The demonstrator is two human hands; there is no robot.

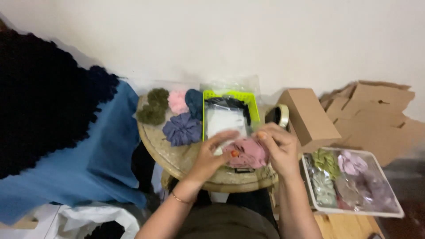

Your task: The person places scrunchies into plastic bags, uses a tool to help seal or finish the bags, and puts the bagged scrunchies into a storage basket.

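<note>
- Hands meet over the near edge of the small round wooden desk [170,152]: the left hand [211,152] and the right hand [280,148] both hold a dusty-pink fabric scrunchie [248,152].
- Fingers of the left hand are curled onto the scrunchie's left side, thumb on top; the right hand's fingers [265,134] are pinched together on its upper right edge, so both hands are closed on the cloth.
- Just beyond the fingers stands a bright yellow-green plastic basket [230,95] with a white flat packet [226,120] and something dark inside.
- Left of the left hand, on the same desk, lie loose scrunchies: a slate-purple one [181,129] nearest, then a pale pink one [177,102], a dark teal one [194,102] and two olive-green ones [153,107] farther off.
- Right of the right hand sits a white shallow tray [400,212] with green, lilac and mauve scrunchies that look already bagged in clear film; the blur leaves this uncertain.
- Beyond the right hand are a roll of tape [281,116] and a plain brown cardboard box [310,116], with flattened cardboard behind.
- Judging by this layout, several pieces appear finished in the tray, one is in hand, and five remain loose on the desk.
</note>
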